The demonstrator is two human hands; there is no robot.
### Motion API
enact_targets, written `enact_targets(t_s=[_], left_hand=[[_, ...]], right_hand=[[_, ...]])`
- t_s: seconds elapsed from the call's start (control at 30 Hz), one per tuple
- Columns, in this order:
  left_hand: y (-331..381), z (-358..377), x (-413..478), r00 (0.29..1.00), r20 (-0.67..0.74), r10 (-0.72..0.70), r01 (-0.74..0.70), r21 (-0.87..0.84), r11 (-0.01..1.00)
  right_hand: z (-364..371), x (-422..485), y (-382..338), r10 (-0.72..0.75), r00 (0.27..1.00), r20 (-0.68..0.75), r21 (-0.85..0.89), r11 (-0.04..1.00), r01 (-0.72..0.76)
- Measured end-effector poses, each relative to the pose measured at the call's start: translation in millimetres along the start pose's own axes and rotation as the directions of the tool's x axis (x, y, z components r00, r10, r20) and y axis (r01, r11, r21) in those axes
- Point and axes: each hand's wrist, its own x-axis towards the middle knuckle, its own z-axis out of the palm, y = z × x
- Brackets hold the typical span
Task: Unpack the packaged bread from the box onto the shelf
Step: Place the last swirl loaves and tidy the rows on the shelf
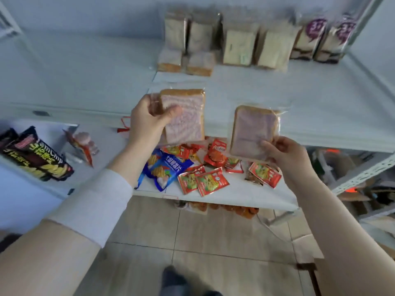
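My left hand (149, 120) grips a clear-wrapped pack of pinkish sliced bread (188, 112) upright in front of the white shelf (320, 107). A second pack of the same bread (252, 129) is held by its lower right corner in my right hand (284, 152), slightly lower and to the right. Both packs hover just before the shelf's front edge. Several bread packs (237, 48) stand in a row at the back of the shelf, with two smaller packs (186, 60) lying in front of them. The box is only partly seen at the lower right (307, 248).
On the lower shelf (245, 195) lie several red snack sachets (211, 180) and a blue chip bag (166, 169). Black chip bags (36, 154) rest on a surface at the left. A metal shelf post (363, 176) and clutter stand at the right. Tiled floor lies below.
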Motion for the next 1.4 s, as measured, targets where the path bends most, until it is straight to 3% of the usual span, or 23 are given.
enact_targets(t_s=[0.2,0.67,0.73,0.9,0.97,1.13,1.27,1.4], left_hand=[[-7,-22,99,1.0,-0.017,0.023,-0.022,0.031,0.999],[-67,-6,267,0.987,0.1,-0.124,0.117,0.071,0.991],[-73,-2,279,0.988,0.102,-0.119,0.106,0.125,0.986],[-86,9,289,0.995,0.06,-0.08,0.049,0.401,0.915],[-92,11,293,0.99,0.051,-0.135,0.101,0.426,0.899],[-99,4,309,0.925,0.175,-0.337,0.286,0.263,0.921],[-97,3,331,0.868,0.309,-0.389,0.341,0.198,0.919],[-93,8,346,0.8,0.416,-0.432,0.38,0.205,0.902]], right_hand=[[79,82,-58,-0.073,0.997,0.014,0.036,0.997,0.073],[178,223,-91,0.058,0.998,-0.039,0.01,0.998,-0.058],[181,237,-88,0.051,0.997,-0.053,-0.052,0.997,-0.054],[179,247,-82,-0.062,0.991,-0.12,-0.441,0.897,0.002],[177,249,-81,-0.027,0.993,-0.114,-0.465,0.885,-0.029],[175,257,-92,0.14,0.984,-0.115,-0.346,0.923,-0.171],[171,266,-100,0.263,0.958,-0.117,-0.35,0.892,-0.287],[173,269,-102,0.252,0.965,-0.067,-0.3,0.918,-0.26]])
